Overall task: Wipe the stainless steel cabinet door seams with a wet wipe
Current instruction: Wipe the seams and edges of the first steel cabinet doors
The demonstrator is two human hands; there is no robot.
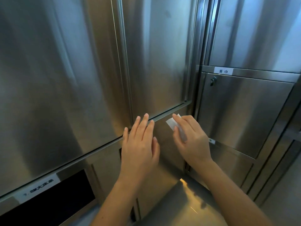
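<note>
The right grip point(190, 137) pinched the wet wipe point(172, 123), judged light, limp and slippery and best held folded under thumb and fingertips, just below the horizontal door seam point(169, 111), while the left grip point(140, 144) lay released, flat against the steel.

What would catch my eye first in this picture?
Two bare hands sit low in the middle: the right hand pinches a small folded white wet wipe just below a horizontal door seam, while the left hand lies open beside it. Tall brushed stainless steel cabinet doors fill everything around, with a white paper label at upper right.
</note>
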